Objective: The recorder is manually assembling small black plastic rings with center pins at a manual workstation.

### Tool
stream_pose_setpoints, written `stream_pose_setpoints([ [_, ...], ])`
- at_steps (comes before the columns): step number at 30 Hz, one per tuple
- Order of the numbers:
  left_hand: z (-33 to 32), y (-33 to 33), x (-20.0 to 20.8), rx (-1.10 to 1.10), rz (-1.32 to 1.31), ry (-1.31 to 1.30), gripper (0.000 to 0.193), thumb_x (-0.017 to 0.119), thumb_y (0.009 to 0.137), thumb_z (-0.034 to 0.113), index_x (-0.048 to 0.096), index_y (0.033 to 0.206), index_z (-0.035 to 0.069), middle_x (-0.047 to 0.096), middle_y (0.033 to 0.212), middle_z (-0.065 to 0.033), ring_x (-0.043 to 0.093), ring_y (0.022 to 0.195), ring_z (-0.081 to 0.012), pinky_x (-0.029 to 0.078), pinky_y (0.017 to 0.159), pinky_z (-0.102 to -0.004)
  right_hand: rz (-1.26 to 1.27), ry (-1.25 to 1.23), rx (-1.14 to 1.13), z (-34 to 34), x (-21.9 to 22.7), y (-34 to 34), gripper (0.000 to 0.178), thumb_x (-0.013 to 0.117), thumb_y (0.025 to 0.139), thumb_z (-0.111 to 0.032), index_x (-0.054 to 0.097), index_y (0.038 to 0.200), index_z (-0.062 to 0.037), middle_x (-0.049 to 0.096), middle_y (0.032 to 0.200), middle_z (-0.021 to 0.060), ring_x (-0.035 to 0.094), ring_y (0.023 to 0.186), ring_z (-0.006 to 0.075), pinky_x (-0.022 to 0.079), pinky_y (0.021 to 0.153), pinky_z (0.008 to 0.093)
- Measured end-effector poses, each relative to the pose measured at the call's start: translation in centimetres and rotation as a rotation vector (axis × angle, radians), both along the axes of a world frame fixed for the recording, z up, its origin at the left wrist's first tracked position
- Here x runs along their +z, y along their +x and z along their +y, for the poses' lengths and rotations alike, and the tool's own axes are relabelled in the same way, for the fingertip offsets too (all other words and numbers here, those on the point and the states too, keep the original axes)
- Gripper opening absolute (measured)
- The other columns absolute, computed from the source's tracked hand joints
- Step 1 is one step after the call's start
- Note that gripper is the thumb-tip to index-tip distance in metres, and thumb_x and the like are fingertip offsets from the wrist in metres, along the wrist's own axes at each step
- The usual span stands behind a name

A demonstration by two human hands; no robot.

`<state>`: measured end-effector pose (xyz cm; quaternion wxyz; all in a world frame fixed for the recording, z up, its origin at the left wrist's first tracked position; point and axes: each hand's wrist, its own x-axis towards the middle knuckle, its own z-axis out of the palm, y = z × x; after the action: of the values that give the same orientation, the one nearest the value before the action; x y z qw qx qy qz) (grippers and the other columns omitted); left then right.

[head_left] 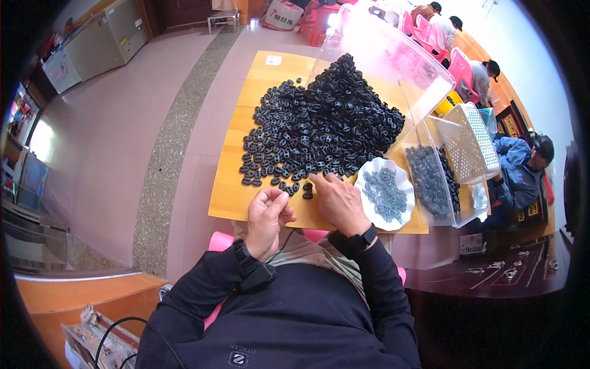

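My left hand [267, 215] is closed in a pinch at the table's near edge, thumb against the fingertips; whatever it may hold is too small to make out. Palm down, my right hand [340, 204] stretches its index finger to the near edge of a pile of small black two-holed oval pieces [319, 123]. One fingertip seems to touch a piece there, and its thumb is mostly hidden. A few loose black pieces [308, 191] lie between the two hands. Right beside my right hand is a white scalloped plate [404, 216] with many small clear or greyish pieces on it.
The wooden table [230, 190] carries a large clear bin [424, 58] lying tipped behind the pile. At right stand a clear box [456, 212] of bagged and loose black pieces and a white perforated basket [472, 141]. A person in blue [519, 169] and others sit farther right.
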<state>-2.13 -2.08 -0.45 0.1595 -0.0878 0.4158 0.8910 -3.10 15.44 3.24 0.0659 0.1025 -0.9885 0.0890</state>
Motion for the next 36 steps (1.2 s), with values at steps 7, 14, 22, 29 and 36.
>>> stream_pose_setpoints([
  [7, 0.1, 0.1, -0.1, 0.002, -0.005, -0.003, 0.013, 0.059, 0.092, 0.013, 0.05, 0.099, 0.009, 0.056, 0.08, 0.0005, 0.057, 0.068, -0.0085, 0.053, 0.063, -0.0258, -0.009, 0.001, 0.048, -0.2, 0.0, -0.7, 0.033, 0.052, 0.08, -0.009, 0.059, 0.112, -0.0121, 0.062, 0.08, 0.0133, 0.065, 0.073, 0.0296, 0.051, 0.06, 0.0392],
  [14, 0.0, 0.0, 0.0, -0.006, -0.001, -0.01, 0.012, 0.059, 0.092, 0.013, 0.05, 0.098, 0.009, 0.056, 0.081, 0.0006, 0.057, 0.068, -0.0087, 0.053, 0.063, -0.0262, -0.036, -0.011, -0.025, 0.0, 0.5, -0.8, 0.02, 0.055, 0.08, -0.015, 0.064, 0.097, -0.0107, 0.062, 0.08, 0.0121, 0.064, 0.073, 0.0306, 0.051, 0.062, 0.0406],
  [22, 0.1, 0.0, 0.0, -0.003, -0.008, -0.007, 0.013, 0.06, 0.091, 0.013, 0.05, 0.099, 0.009, 0.055, 0.08, 0.0005, 0.057, 0.068, -0.0089, 0.053, 0.063, -0.0266, -0.027, -0.057, -0.028, 0.1, 0.4, -0.9, 0.017, 0.059, 0.083, -0.021, 0.069, 0.093, -0.0108, 0.059, 0.083, 0.0089, 0.063, 0.073, 0.0294, 0.05, 0.065, 0.0408],
  [29, 0.1, 0.0, 0.1, -0.002, -0.01, -0.011, 0.014, 0.06, 0.091, 0.013, 0.049, 0.099, 0.008, 0.055, 0.08, 0.0002, 0.057, 0.068, -0.009, 0.053, 0.063, -0.0267, 0.039, -0.092, -0.012, 0.9, -0.6, -0.2, 0.012, 0.061, 0.081, -0.018, 0.068, 0.085, -0.0095, 0.059, 0.093, 0.0064, 0.063, 0.074, 0.0282, 0.05, 0.066, 0.0394],
  [36, 0.1, 0.1, 0.1, -0.005, -0.011, -0.024, 0.014, 0.06, 0.092, 0.013, 0.049, 0.099, 0.008, 0.055, 0.08, -0.0002, 0.056, 0.068, -0.0089, 0.053, 0.063, -0.026, -0.038, -0.113, 0.047, 0.7, -0.2, 0.9, 0.012, 0.063, 0.079, -0.018, 0.066, 0.081, -0.0069, 0.063, 0.094, 0.0047, 0.064, 0.078, 0.0277, 0.051, 0.067, 0.0383],
])
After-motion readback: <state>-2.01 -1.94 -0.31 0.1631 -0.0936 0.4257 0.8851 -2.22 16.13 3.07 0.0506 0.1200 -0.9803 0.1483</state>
